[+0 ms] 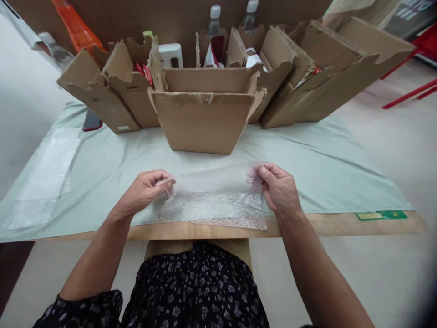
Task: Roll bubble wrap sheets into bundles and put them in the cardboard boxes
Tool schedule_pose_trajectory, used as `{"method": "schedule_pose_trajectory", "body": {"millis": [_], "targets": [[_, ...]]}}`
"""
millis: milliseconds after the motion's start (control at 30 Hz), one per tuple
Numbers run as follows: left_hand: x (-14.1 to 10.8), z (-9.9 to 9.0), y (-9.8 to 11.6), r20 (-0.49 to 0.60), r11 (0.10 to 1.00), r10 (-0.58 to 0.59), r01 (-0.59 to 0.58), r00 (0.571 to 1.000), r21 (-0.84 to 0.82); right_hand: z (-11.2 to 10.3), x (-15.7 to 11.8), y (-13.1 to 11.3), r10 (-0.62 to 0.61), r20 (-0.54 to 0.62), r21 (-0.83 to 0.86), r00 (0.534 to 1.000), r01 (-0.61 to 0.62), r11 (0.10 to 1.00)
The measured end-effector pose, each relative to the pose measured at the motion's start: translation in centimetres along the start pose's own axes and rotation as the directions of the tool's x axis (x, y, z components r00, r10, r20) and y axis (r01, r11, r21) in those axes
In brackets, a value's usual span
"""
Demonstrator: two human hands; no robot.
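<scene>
A clear sheet of bubble wrap (215,205) stretches between my hands at the front edge of the table. Its upper part looks smooth, while the lower part shows bubbles and hangs slightly over the wooden edge. My left hand (146,189) pinches the sheet's left upper corner between thumb and fingers. At the opposite corner, my right hand (280,187) is closed on the bubble wrap, which bunches up beside the fingertips. Just beyond the sheet stands an open cardboard box (205,120), its inside floor hidden from here.
More open cardboard boxes (99,100) line the back, several holding red or white packets. Flat bubble wrap pieces (48,168) lie at the left, near a phone (91,121). Plastic bottles (215,20) and an orange object (77,27) stand behind. A green label (381,215) marks the right table edge.
</scene>
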State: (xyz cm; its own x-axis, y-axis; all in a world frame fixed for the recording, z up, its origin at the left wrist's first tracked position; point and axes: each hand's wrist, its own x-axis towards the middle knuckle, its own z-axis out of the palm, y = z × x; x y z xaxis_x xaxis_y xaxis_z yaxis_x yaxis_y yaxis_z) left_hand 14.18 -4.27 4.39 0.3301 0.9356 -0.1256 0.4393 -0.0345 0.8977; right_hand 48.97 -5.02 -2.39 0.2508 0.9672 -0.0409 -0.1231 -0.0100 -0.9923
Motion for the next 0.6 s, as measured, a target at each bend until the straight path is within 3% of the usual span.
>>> {"method": "schedule_pose_trajectory", "body": {"millis": [100, 200, 433, 500, 600], "targets": [[0.7, -0.6, -0.7, -0.098, 0.994, -0.026, 0.016, 0.995, -0.106, 0.7, 1.8, -0.9, -0.022, 0.066, -0.011, 0.998, 0.022, 1.000], [2.2, -0.6, -2.5, -0.222, 0.997, -0.041, 0.027, 0.974, -0.066, 1.5, 3.4, -0.8, -0.064, 0.099, -0.104, 0.993, 0.075, 0.992], [4.3, 0.2, -5.3, -0.345, 0.988, 0.014, 0.039, 0.938, 0.146, 1.7, 3.8, 1.6, -0.195, -0.021, -0.369, 0.981, 0.174, 0.913], [4.7, -0.1, -5.6, -0.415, 0.984, 0.048, 0.029, 0.909, 0.177, 1.6, 3.8, 1.4, -0.276, -0.056, -0.447, 0.959, 0.223, 0.866], [6.2, -0.6, -5.6, -0.482, 0.986, 0.093, -0.015, 0.871, 0.164, 2.3, 4.5, 0.4, -0.391, -0.012, -0.511, 0.920, 0.331, 0.794]]}}
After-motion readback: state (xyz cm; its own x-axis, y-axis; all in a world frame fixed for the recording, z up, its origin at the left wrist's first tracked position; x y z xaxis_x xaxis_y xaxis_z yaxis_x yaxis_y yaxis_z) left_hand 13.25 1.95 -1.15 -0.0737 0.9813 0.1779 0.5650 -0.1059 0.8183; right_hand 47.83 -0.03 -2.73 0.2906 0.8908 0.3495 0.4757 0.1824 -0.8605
